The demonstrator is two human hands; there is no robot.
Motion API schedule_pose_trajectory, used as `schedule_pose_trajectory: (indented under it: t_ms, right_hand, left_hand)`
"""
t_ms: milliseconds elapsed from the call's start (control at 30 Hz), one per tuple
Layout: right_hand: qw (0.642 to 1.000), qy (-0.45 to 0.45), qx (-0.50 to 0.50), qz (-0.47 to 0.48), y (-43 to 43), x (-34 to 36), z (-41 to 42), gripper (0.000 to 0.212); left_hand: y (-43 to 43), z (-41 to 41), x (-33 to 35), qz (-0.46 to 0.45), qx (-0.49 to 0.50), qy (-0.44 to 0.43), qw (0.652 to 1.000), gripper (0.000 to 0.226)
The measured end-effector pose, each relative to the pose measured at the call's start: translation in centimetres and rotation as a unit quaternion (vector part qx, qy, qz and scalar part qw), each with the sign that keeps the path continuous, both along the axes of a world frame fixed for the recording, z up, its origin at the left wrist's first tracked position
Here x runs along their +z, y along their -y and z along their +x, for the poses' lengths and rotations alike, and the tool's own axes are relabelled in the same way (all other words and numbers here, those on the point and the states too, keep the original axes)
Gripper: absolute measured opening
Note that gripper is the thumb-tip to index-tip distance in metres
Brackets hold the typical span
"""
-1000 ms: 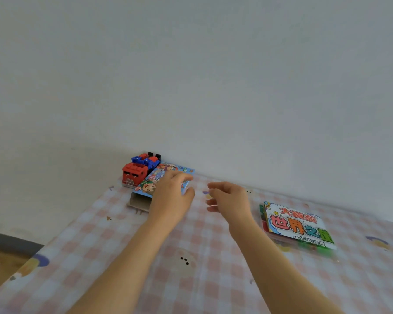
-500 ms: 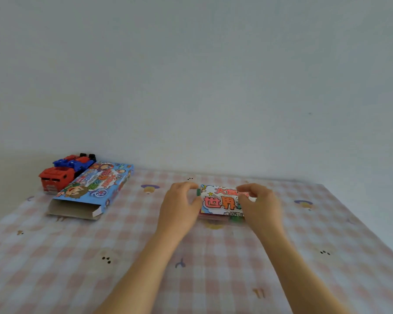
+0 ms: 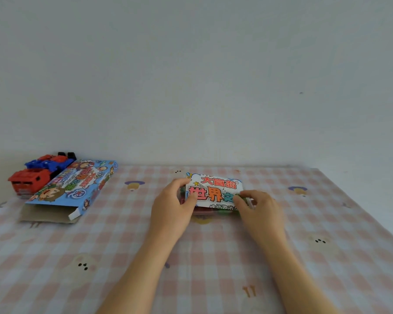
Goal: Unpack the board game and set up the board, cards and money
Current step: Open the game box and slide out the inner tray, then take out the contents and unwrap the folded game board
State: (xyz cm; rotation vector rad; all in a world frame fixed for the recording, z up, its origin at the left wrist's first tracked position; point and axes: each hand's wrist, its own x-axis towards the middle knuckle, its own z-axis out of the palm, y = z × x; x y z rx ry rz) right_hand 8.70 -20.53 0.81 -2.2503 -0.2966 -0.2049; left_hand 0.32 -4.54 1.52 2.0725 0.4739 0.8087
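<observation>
Game packet: we see the game packet (image 3: pixel 214 191) lying on the tablecloth (image 3: pixel 213 257), a little right of the middle and towards the far edge. Its top sheet is white with red, blue and green Chinese lettering.
Under the sheet: red and green edges show along the packet's near side; we cannot tell what they are.
Left hand: our left hand (image 3: pixel 173 207) grips the packet's left edge, with the fingers curled round it and the thumb laid across the printed top.
Right hand: our right hand (image 3: pixel 262 210) holds the packet's near right corner, thumb and fingers curled onto it. The corner itself is covered, so we cannot say how much of the stack they take in.
Forearms: both reach in from the bottom edge of the view, bare, and lie low over the cloth.
Game box: the blue game box (image 3: pixel 74 188) lies flat at the far left, well apart from the packet. Its near end is open, with a plain cardboard flap resting on the cloth.
Toy truck: a red and blue toy truck (image 3: pixel 35 174) stands just beside the box's left side, close to the wall (image 3: pixel 191 75).
Tablecloth: pink and white checks with small cartoon prints, spread over the whole surface up to the wall.
</observation>
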Motion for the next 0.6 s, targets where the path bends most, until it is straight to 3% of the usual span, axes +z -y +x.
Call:
schedule_pose_trajectory:
  t_ms: [133,400,500,600]
  right_hand:
    - [0.999,0.002,0.041,0.023,0.0,0.6,-0.9,0.037]
    - [0.989,0.019,0.146,0.024,-0.1,0.6,-1.8,0.072]
    - [0.988,0.049,0.142,0.044,-0.3,0.5,-1.7,0.064]
    - [0.988,0.069,0.107,0.091,-0.2,0.6,-1.4,0.051]
  left_hand:
    - [0.2,-0.4,0.8,-0.097,0.015,0.086,0.992,0.035]
    - [-1.1,-0.9,1.1,-0.279,0.03,0.148,0.948,0.033]
    - [-1.2,-0.9,1.6,-0.366,0.0,0.152,0.918,0.03]
    - [-0.8,-0.8,2.1,-0.396,-0.033,0.143,0.907,0.022]
